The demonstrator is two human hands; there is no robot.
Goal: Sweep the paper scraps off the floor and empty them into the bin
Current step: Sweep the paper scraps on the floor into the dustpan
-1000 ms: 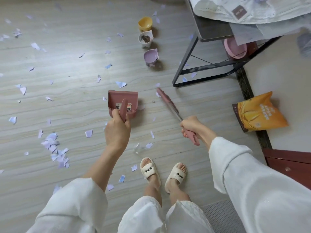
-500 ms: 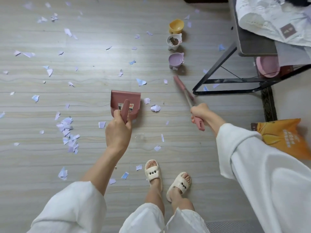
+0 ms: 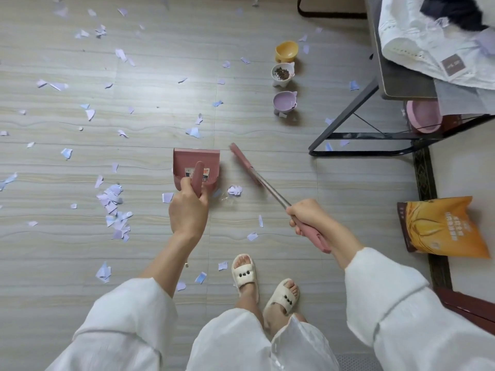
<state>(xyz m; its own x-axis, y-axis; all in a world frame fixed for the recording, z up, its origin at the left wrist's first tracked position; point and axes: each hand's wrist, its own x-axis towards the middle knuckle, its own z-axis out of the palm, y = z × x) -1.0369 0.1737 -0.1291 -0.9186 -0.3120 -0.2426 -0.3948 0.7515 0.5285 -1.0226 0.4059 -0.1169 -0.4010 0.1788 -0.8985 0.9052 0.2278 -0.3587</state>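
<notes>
Pale lilac paper scraps [image 3: 113, 202] are scattered over a grey-beige wavy-grained floor [image 3: 267, 162], beside a dusty-pink dustpan [image 3: 197, 167], a matching broom [image 3: 245, 163], and yellow [image 3: 286, 50], white [image 3: 281, 74] and lilac bowls [image 3: 284, 103].

My left hand [image 3: 187, 210] reaches forward and down, fingers and thumb curled round a handle, back of the hand up, forearm bare to the rolled white sleeve [image 3: 126, 325]. My right hand [image 3: 308, 214] is out to the side, fist closed round a slanting shaft, wrist bent, its sleeve covering the forearm. My feet [image 3: 263, 285] stand close together below.
</notes>
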